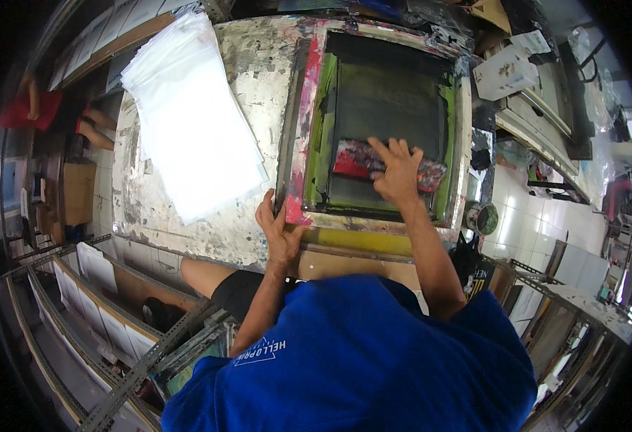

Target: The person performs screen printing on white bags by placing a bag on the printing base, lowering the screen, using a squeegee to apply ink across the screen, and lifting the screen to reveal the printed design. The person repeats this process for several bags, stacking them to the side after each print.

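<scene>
A screen-printing frame [306, 119] with paint-smeared red and white edges lies on the worn table, its mesh dark and bordered in green. Across the lower part of that mesh sits a squeegee [352, 158], its handle stained red, black and white. My right hand [399, 175] grips the squeegee from above, fingers spread over the handle; its blade edge is hidden. At the frame's near left corner, my left hand [280, 232] rests with fingers apart, touching the corner's edge. Left of the frame lies a fanned stack of white sheets or bags [197, 126].
The scuffed table [254, 68] bears the frame and stack. A small tin [481, 218] stands by the frame's near right corner. A white box [504, 72] is at far right. Slatted racks [103, 306] flank me at lower left. Another person's red clothing [31, 109] shows far left.
</scene>
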A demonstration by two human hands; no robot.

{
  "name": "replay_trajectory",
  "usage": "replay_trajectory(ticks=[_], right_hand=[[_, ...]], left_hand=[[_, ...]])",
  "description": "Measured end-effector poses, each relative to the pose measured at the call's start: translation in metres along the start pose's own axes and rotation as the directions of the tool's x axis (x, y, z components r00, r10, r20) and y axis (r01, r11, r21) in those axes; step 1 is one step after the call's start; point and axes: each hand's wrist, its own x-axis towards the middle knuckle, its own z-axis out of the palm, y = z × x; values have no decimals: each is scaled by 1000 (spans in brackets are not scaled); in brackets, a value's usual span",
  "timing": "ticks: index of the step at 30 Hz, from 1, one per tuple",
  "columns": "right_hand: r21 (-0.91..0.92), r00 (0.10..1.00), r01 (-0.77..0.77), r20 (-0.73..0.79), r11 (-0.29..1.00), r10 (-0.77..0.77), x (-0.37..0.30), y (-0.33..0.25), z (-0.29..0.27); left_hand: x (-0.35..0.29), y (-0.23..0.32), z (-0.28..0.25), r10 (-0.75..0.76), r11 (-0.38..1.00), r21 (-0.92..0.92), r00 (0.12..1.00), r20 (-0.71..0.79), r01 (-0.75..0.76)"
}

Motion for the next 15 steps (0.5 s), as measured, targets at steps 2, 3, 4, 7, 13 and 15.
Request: replay_trajectory(ticks=[2, 3, 4, 7, 13, 15], right_hand=[[-18, 998, 24, -65, 1000, -25, 32, 17, 6], [-28, 995, 38, -94, 999, -40, 49, 26, 8], [-36, 991, 52, -122, 998, -56, 66, 36, 11], [-75, 973, 97, -203, 992, -111, 120, 63, 15], [-160, 931, 138, -315, 977, -183, 207, 100, 17], [-145, 968, 129, -197, 981, -157, 230, 107, 9]], left_hand=[[-1, 0, 1, 0, 1000, 2, 1000, -12, 0], [0, 0, 0, -1, 1000, -4, 1000, -8, 1], [0, 0, -1, -3, 1000, -10, 1000, -4, 3], [-3, 1, -2, -33, 999, -27, 999, 16, 34], [-5, -1, -2, -83, 994, -64, 996, 45, 86], [-8, 0, 2, -87, 990, -109, 996, 22, 88]])
